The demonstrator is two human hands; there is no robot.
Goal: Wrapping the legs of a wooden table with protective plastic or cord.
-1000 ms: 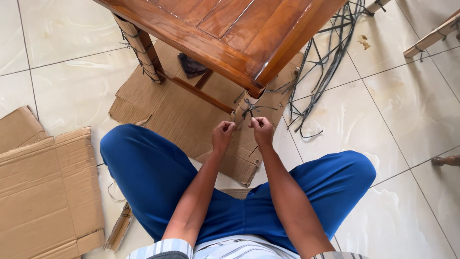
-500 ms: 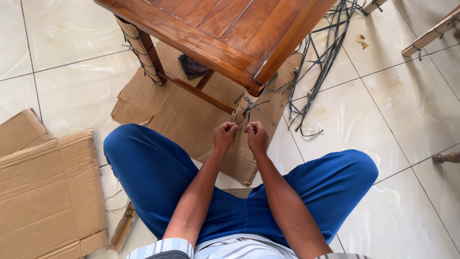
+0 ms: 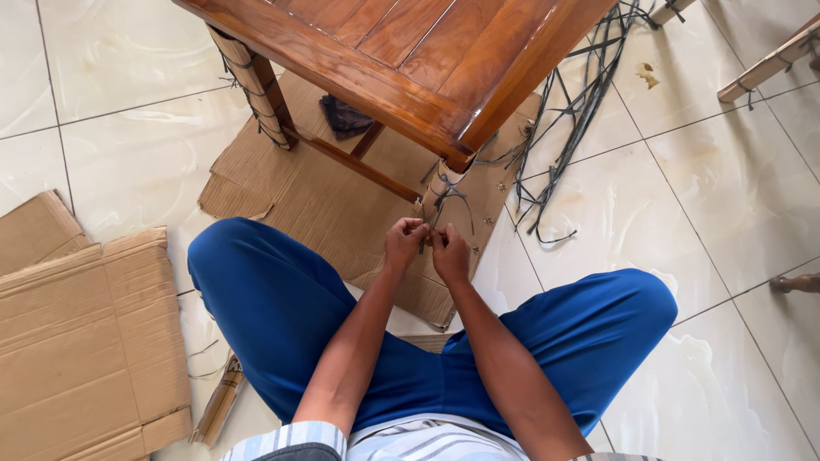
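Floor: pale tiles [image 3: 683, 222], cardboard [image 3: 342, 205] under the wooden table [image 3: 410, 60].
Change: I see both hands drawn closer together since a second ago — left hand [image 3: 405, 243] and right hand [image 3: 450, 253] pinch the dark strap [image 3: 440, 198] at the table leg [image 3: 440, 183].

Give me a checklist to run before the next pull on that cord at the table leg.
1. Both hands on the cord: ok, left hand and right hand pinch the cord together.
2. Cord reaches the table leg: ok, dark strands hang around it.
3. Knot tightness: cannot tell, too small.
4. Cardboard under the leg: ok.
5. Loose strands clear of the hands: ok, they lie on the tiles to the right.
6. Table steady: cannot tell.
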